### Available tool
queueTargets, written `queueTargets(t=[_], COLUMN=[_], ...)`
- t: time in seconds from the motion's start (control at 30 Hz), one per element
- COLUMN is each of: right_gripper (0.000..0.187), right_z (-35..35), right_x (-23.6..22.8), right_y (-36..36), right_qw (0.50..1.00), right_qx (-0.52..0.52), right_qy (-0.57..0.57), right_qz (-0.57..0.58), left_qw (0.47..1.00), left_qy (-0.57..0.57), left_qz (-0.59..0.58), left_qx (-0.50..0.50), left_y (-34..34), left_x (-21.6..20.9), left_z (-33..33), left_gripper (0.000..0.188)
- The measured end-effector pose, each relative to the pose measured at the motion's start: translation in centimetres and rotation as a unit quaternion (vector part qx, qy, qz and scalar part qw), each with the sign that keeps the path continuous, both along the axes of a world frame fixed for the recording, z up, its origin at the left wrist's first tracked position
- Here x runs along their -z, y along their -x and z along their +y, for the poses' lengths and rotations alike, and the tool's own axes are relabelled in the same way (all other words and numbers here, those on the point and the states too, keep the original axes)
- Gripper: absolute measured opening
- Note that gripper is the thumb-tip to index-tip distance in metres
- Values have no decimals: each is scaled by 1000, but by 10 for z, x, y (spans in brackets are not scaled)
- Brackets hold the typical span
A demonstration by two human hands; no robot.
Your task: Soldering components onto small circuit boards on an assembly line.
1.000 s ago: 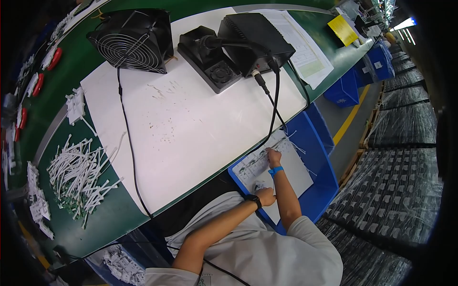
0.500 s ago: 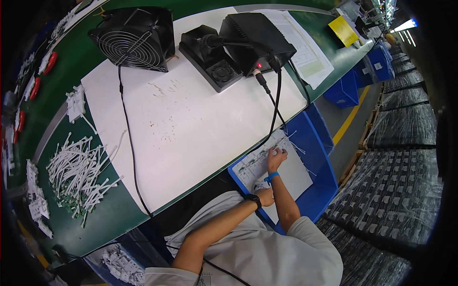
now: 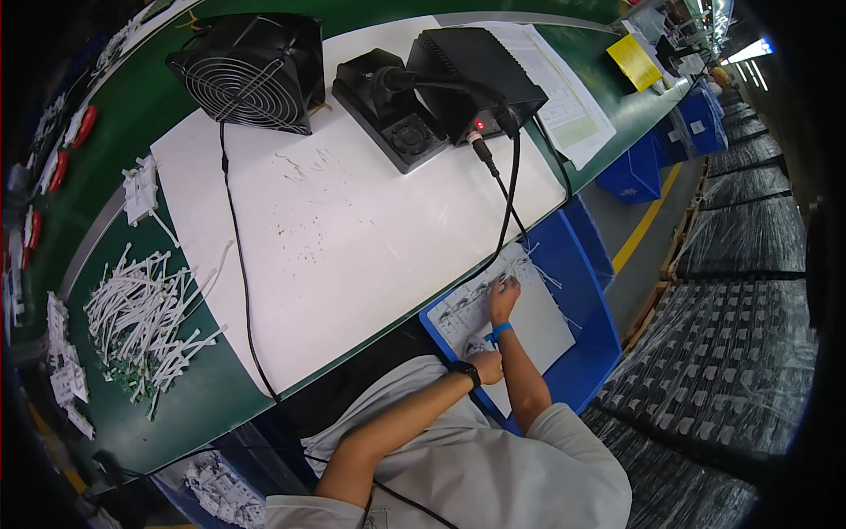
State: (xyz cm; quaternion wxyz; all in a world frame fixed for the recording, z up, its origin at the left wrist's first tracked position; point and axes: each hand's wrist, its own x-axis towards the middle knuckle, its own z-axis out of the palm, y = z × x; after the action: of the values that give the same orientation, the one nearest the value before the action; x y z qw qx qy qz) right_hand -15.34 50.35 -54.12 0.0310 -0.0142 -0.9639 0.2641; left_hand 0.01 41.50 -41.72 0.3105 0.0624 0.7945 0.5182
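A blue bin (image 3: pixel 592 322) at the right front of the bench holds a white sheet (image 3: pixel 535 333) and rows of white plastic parts (image 3: pixel 451 323) with white cables. Inside it, my right hand (image 3: pixel 503 300), with a blue wristband, is at the row of parts, fingers bent downward around something I cannot make out. My left hand (image 3: pixel 487 365), below a black watch, is closed beside the near parts. What it grips is too small to name. White cables (image 3: pixel 545 271) stick out beyond my right hand toward the bin's far side.
On the white mat (image 3: pixel 370 238) stand a black fan (image 3: pixel 247 75), a soldering iron stand (image 3: pixel 388 115) and a black power unit (image 3: pixel 476 84) with hanging cords. Bundled white cables with green boards (image 3: pixel 145 326) lie left. Wrapped stacks (image 3: pixel 714 361) stand right.
My right hand has shifted slightly left and down along the row of parts, and its fingers now point lower. My left hand has hardly moved.
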Motion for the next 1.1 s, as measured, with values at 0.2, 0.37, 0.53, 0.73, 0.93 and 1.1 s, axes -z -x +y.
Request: queueTargets(t=[0.2,0.37,0.53,0.73,0.93,1.1], right_gripper=[43,42,43,44,45,43], right_z=[-4,-1,4,-8,-11,-4], right_x=[-3,4,12,5,1,13], right_y=[2,11,15,9,8,10], right_qw=[999,997,994,996,998,998], right_qx=[-37,-40,-6,27,0,-36], right_qy=[21,55,96,75,39,53], right_qz=[-15,-23,-52,-38,-51,-20], left_qw=[1000,1000,1000,1000,1000,1000], left_qy=[1,3,11,-4,17,-3], left_qz=[-3,-4,0,4,-9,-8], left_qx=[9,5,10,5,20,17], left_y=[1,2,2,0,2,3], left_x=[-6,-7,-4,4,-2,-7], left_z=[-2,-2,2,3,-1,-2], left_gripper=[37,34,29,25,24,26])
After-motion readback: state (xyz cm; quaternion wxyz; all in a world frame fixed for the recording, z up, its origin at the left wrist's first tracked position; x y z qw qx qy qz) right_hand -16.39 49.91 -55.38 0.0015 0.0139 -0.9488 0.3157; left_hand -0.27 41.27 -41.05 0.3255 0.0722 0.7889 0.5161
